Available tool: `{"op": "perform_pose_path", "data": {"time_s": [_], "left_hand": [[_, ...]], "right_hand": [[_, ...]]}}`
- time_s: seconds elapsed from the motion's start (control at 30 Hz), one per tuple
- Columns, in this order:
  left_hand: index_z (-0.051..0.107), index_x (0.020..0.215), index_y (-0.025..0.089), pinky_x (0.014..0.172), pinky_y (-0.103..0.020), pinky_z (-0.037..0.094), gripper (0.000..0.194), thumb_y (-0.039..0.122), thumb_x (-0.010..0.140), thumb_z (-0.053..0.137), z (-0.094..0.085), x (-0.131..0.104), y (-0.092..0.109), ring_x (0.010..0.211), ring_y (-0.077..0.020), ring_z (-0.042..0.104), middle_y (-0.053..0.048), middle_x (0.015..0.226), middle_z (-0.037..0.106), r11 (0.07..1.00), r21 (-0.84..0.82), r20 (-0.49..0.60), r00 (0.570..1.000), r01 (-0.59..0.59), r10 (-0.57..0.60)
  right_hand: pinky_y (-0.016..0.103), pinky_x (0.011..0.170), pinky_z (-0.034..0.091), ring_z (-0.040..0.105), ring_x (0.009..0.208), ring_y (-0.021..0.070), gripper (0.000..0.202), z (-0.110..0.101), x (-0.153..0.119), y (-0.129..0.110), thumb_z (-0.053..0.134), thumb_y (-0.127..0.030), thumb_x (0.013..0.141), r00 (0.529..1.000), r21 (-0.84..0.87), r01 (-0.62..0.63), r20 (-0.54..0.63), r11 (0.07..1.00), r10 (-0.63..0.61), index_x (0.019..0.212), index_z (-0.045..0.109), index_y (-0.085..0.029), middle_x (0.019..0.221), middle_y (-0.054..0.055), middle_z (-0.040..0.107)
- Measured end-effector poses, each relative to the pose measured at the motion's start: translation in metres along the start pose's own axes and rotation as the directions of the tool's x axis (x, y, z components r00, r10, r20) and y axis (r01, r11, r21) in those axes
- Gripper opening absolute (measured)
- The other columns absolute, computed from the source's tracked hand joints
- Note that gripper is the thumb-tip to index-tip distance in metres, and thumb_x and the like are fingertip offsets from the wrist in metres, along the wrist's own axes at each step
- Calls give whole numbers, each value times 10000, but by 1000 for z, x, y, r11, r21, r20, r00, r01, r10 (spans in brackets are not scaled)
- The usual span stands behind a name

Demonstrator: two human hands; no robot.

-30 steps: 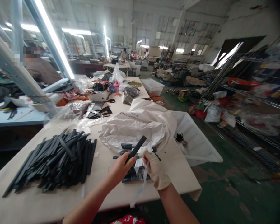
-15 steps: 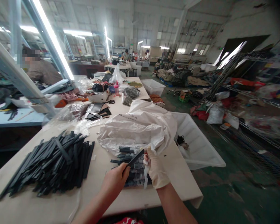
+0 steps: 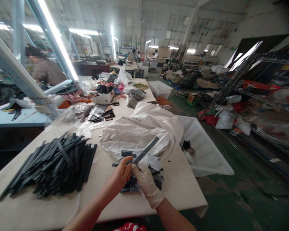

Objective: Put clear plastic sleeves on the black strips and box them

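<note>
Your bare left hand is closed around the lower part of a flat dark strip, which slants up and away to the right, its far end in front of a crumpled white sack. Your right hand, in a pale glove, meets it just beside the left: thumb and fingertips are bent in at the strip's lower end, but the fingers are partly hidden, so you cannot tell here whether they grip it or only touch it. Just beyond the glove a white scrap shows; whether you hold it is unclear.

Below and around your hands, more short dark pieces lie on the cloth-covered worktop, partly covered by your fingers and wrists. To your left, well apart from your hands, a large heap of loose dark strips lies on the same surface, most of them slanting from near left to far right. The sack spreads on the far side of your hands, with handwriting on its upper part. At its right, beside the worktop, stands a white tub with a small dark bundle inside. Farther off on the left are clear plastic bags and black-handled scissors.
</note>
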State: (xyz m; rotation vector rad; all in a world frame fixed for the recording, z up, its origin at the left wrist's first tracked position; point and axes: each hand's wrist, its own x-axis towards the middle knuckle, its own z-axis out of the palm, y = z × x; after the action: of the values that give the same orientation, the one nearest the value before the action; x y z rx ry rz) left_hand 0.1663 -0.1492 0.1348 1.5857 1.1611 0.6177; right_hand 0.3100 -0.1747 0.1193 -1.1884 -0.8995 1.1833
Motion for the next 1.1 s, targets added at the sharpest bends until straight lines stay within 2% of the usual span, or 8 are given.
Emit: {"op": "perform_pose_path", "data": {"time_s": [0.1, 0.2, 0.43, 0.57, 0.7, 0.83, 0.97, 1.1], "left_hand": [[525, 878, 166, 443, -190, 276, 321, 435, 824, 357, -4, -5, 0, 459, -80, 329, 83, 510, 340, 995, 102, 51, 999, -7, 2], [450, 628, 180, 487, -199, 281, 315, 427, 811, 380, -3, -11, 1, 514, -85, 341, 66, 540, 345, 971, 239, 89, 996, -28, 7], [454, 655, 182, 515, -200, 287, 335, 446, 829, 346, 11, -15, -11, 565, -98, 360, 56, 579, 359, 969, 248, 140, 990, -13, -22], [478, 645, 171, 496, -198, 266, 344, 434, 828, 354, 16, -21, -27, 548, -93, 365, 57, 573, 373, 967, 256, 216, 975, -9, -48], [548, 714, 177, 529, -193, 311, 368, 435, 856, 326, 25, -8, -31, 570, -104, 433, 41, 595, 458, 940, 338, 217, 976, -53, -23], [576, 1063, 250, 677, -242, 381, 297, 296, 867, 358, 23, 34, -33, 738, -164, 542, -28, 803, 597, 712, 694, 124, 992, -109, 31], [443, 1262, 276, 837, -331, 364, 451, 140, 835, 399, 25, 78, -51, 961, -221, 514, -86, 1062, 567, 419, 892, 121, 982, -172, 147], [497, 1207, 271, 911, -377, 329, 355, 256, 858, 435, 28, 90, -67, 1078, -261, 459, -88, 1217, 502, 408, 894, 103, 971, -185, 214]], "right_hand": [[257, 616, 413, 488, 601, 118, 293, -7, -2, -8, 632, -476, 693, 1000, 114, -21, 22, 993, 18, 747, 633, -187, 660, -19, 582], [225, 446, 300, 302, 441, 76, 362, -12, 0, -12, 621, -540, 666, 978, 218, -35, -195, 975, 78, 610, 590, -184, 466, -70, 380], [216, 431, 252, 275, 451, 66, 381, -6, -18, 6, 657, -534, 632, 974, 311, -169, -92, 935, 207, 769, 677, -179, 505, -62, 392], [209, 407, 219, 235, 426, 62, 423, -17, -25, 16, 593, -570, 680, 943, 332, -160, -227, 930, 243, 788, 678, -170, 462, -79, 302], [209, 384, 175, 215, 391, 53, 417, -22, -26, 40, 656, -546, 630, 924, 347, -301, -125, 888, 362, 784, 659, -159, 436, -97, 294], [186, 357, 176, 228, 356, 34, 362, -62, -5, 47, 649, -516, 650, 917, 514, -230, -169, 826, 361, 720, 629, -162, 430, -103, 344], [177, 444, 373, 475, 462, 54, 237, -99, 14, 33, 666, -327, 661, 898, 669, -220, -145, 710, 415, 855, 661, -189, 606, -41, 591], [254, 656, 482, 615, 718, 123, 287, -103, 20, 22, 650, -305, 685, 907, 691, -255, -70, 676, 414, 955, 665, -209, 866, 21, 687]]}}
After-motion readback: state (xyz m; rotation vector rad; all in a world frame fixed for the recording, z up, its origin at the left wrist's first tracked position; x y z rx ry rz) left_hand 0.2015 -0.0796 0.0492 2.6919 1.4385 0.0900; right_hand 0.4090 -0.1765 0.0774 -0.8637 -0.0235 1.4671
